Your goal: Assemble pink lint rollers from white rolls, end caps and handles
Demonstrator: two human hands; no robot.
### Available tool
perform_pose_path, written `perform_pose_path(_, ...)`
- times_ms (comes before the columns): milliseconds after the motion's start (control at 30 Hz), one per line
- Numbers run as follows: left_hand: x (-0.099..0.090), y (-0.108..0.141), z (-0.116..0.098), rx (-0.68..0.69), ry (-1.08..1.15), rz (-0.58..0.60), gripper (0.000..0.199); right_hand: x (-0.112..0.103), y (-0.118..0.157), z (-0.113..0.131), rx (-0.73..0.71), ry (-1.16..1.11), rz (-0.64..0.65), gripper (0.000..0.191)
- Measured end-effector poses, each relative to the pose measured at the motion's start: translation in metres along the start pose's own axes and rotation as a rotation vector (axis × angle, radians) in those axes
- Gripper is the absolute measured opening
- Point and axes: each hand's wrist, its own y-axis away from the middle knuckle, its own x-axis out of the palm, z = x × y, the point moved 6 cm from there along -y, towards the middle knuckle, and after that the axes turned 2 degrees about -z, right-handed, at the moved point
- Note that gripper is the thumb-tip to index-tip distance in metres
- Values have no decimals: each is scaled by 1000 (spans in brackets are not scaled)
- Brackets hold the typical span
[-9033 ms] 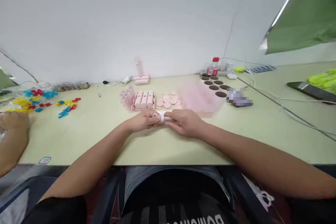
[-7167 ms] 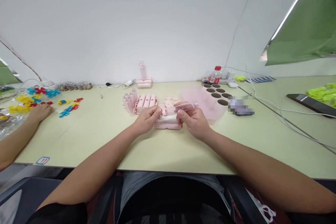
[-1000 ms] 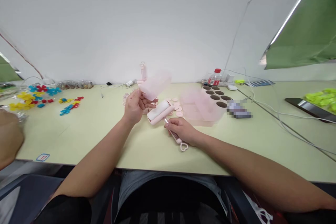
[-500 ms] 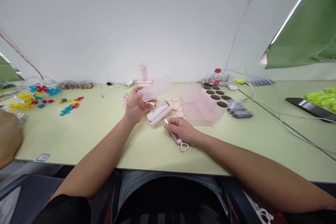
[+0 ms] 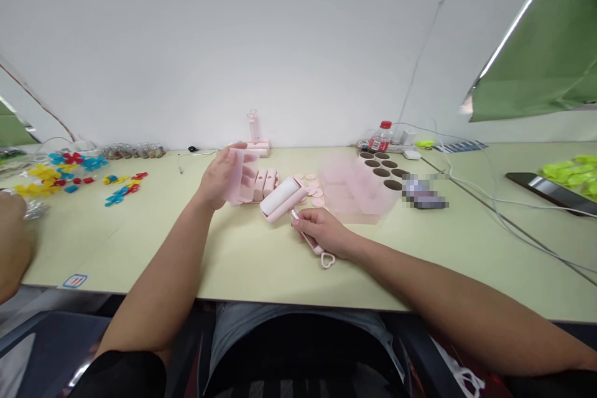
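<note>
In my right hand (image 5: 321, 231) is a pink lint roller (image 5: 285, 200), gripped by its handle. Its white roll points up and to the left, and a heart-shaped loop hangs at the handle's lower end. My left hand (image 5: 215, 179) holds a thin translucent pink plastic sheet (image 5: 236, 179), whose folds partly veil the fingers. Just beyond that sheet, several pink roller parts (image 5: 267, 181) lie side by side. Small round pink discs (image 5: 316, 191) are scattered behind the lint roller. To their right rests a pile of translucent pink sheets (image 5: 357, 189).
Another lint roller (image 5: 254, 130) stands against the wall. A red-capped bottle (image 5: 381, 137), dark round holes or discs (image 5: 382, 172), a blurred-out object (image 5: 423, 193) and white cables (image 5: 494, 199) are on the right. Coloured plastic pieces (image 5: 124, 189) and another person's hand (image 5: 13, 242) are on the left.
My left hand has moved left and drawn the translucent sheet down with it, uncovering the roller parts. My right hand and the lint roller have hardly moved.
</note>
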Motion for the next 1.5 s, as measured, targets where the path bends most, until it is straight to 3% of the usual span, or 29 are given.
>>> perform_pose_path(100,-9,-2,1,-55,-214,68,58,1,0,-1,-31,-39,61,33)
perform_pose_path(200,-10,-2,7,-110,-266,95,63,4,1,-2,-52,-67,140,34)
perform_pose_path(500,20,6,25,-157,-318,263,64,7,2,-3,-75,-71,181,36)
perform_pose_path(700,24,6,32,-121,-264,281,55,9,3,-1,-49,-64,184,35)
perform_pose_path(967,26,6,32,-65,-384,301,53,13,8,2,3,-41,209,37)
perform_pose_path(1500,38,11,41,-55,-406,349,49,15,9,3,49,-62,175,43)
